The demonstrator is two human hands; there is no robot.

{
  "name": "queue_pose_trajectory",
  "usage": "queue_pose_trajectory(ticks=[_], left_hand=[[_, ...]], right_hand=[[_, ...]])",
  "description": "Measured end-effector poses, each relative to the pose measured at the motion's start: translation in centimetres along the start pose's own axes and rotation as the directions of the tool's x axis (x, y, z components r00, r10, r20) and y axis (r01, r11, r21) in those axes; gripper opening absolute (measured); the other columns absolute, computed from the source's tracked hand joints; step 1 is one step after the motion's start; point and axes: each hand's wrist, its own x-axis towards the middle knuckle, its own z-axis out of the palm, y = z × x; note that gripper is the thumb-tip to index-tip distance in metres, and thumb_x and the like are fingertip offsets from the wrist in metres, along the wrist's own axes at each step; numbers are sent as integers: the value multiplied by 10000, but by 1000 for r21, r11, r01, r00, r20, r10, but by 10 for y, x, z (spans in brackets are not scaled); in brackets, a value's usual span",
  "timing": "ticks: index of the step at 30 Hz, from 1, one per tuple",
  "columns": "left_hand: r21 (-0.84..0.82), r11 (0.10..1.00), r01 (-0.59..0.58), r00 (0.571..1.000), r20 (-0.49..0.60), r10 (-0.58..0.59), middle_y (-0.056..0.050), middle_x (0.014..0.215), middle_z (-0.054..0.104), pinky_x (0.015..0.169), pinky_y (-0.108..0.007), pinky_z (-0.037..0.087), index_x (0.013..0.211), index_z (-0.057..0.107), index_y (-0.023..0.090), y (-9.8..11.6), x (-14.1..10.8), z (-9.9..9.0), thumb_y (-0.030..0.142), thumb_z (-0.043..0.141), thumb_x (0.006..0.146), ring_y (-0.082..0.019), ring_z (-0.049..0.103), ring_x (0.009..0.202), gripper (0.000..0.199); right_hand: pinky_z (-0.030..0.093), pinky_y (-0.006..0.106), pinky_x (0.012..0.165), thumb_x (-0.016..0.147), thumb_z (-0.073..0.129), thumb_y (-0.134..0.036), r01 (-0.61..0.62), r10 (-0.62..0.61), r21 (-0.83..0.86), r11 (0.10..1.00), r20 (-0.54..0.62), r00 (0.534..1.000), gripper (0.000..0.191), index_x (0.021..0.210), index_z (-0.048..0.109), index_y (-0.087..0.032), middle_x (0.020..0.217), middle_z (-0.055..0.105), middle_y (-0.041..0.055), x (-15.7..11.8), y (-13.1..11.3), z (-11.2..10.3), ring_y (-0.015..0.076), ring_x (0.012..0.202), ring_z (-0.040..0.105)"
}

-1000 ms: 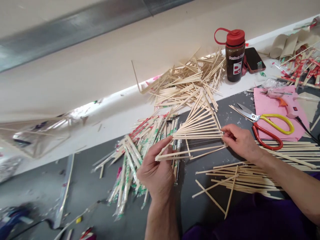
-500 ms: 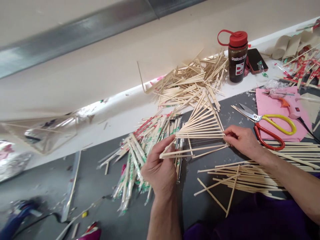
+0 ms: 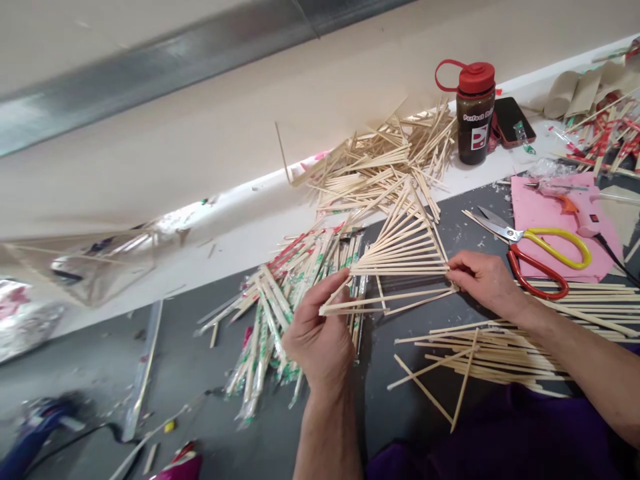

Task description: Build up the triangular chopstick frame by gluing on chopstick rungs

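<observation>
We grip the stick frame at frame center: left hand at its left corner, right hand pinching its right corner. Scissors rest at right, partly on pink paper; wrapped chopsticks lie on the bench, left of center.

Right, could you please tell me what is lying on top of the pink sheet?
A glue gun with an orange trigger lies on the pink sheet, and the scissors partly overlap it. Whatever they cover cannot be seen.
</observation>
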Motion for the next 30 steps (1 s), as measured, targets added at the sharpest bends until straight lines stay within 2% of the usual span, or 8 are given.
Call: queue_pose_trajectory(ticks=[6,11,15,20,26,30], left_hand=[[-27,1000,-8,1000,-4,8,-20,913,745,670,-235,508,877,758,229,1,0,1,271,724,758,-149,666,826,131],[2,1000,-31,1000,4,31,-34,924,745,745,-271,530,892,751,212,-1,0,0,288,710,766,-172,676,876,153],[-14,1000,10,999,36,-10,-47,948,739,704,-277,547,918,738,203,-3,-1,-2,320,692,772,-182,686,848,193],[-120,988,96,994,63,-89,-36,980,735,619,-235,530,933,732,222,-4,-2,-3,299,697,775,-138,674,736,179],[-141,979,147,989,55,-140,-43,973,733,584,-231,531,924,729,209,-5,-2,-3,311,721,748,-134,666,698,204],[-212,960,184,983,33,-182,-31,918,735,553,-216,523,883,732,203,-2,-2,-1,321,770,691,-102,636,614,229]], right_hand=[[408,239,624,832,592,-222,1,-1,-6,1000,3,1000,74,787,645,-198,644,645,-24,0,1,0,126,598,584],[405,239,619,836,577,-225,9,-9,-6,1000,11,1000,88,789,645,-195,655,649,-17,0,1,0,127,601,581],[399,238,609,839,567,-220,18,-18,-16,1000,12,1000,94,787,639,-192,651,640,-18,-1,1,-1,123,585,565],[393,234,611,835,571,-202,23,-23,-29,999,18,1000,84,795,642,-184,652,635,-21,-2,3,-1,118,585,563],[396,230,618,833,584,-191,28,-28,-32,999,8,1000,67,797,640,-186,676,647,-20,-3,3,0,118,609,576],[401,231,622,838,585,-191,53,-53,-30,998,21,998,71,788,636,-187,672,644,-20,-4,2,0,121,613,578]])
